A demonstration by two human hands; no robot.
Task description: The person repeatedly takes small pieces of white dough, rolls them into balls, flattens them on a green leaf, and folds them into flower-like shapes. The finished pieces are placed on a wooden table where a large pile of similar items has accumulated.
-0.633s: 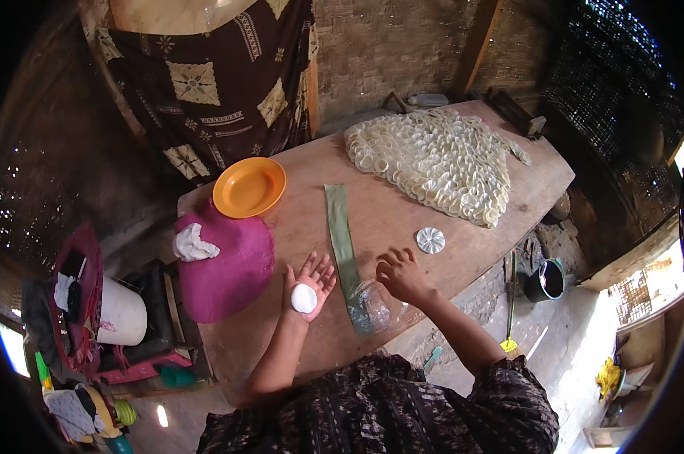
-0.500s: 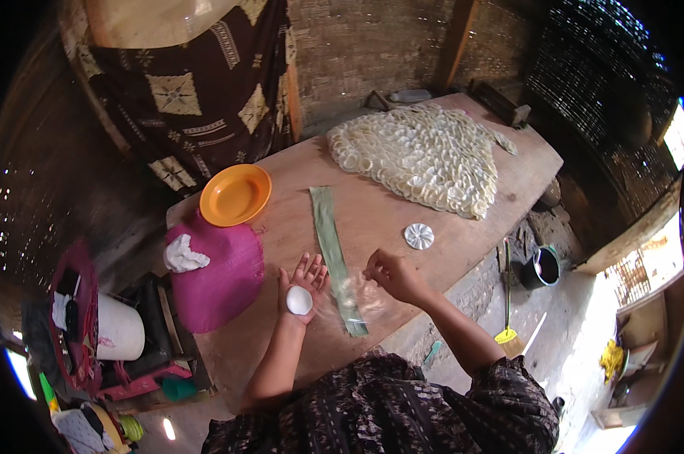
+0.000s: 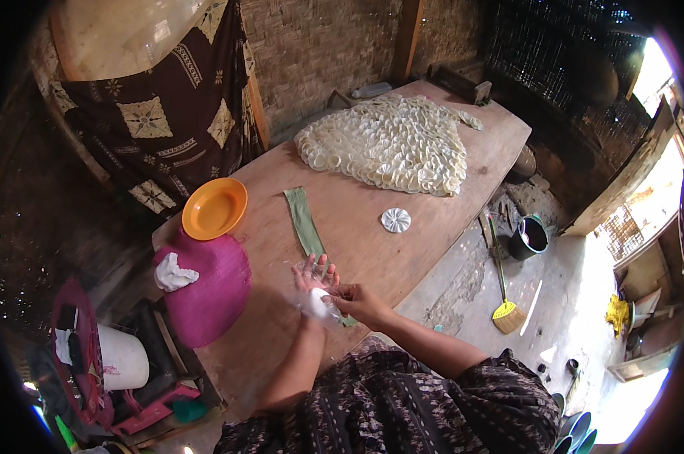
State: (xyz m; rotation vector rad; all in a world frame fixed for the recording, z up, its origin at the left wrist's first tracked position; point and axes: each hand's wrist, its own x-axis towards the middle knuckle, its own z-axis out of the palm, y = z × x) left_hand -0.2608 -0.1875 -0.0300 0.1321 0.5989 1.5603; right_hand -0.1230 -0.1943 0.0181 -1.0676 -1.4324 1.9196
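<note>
My left hand [image 3: 312, 277] lies palm up over the near part of the table, its fingers stretched out and apart. On its palm rests a white round disc [image 3: 317, 303], partly covered by a clear plastic sheet [image 3: 331, 315]. The fingers of my right hand [image 3: 349, 299] are pinched together on the plastic at the disc's right edge. Under the hands runs a long green strip [image 3: 303, 221], its near end mostly hidden. A white pleated round piece [image 3: 396, 220] lies farther right. Many pale round pieces [image 3: 391, 144] are spread overlapping across the table's far part.
An orange basin [image 3: 216, 209] stands at the table's left edge, beside a magenta mat [image 3: 213, 291] with a crumpled white cloth [image 3: 177, 272]. A white bucket [image 3: 122, 359] is at lower left. On the floor to the right are a yellow broom [image 3: 508, 316] and a dark bucket [image 3: 530, 237].
My right hand has brought the clear plastic sheet left onto the disc in my left palm. The left hand has shifted slightly right. The whole view has turned a little.
</note>
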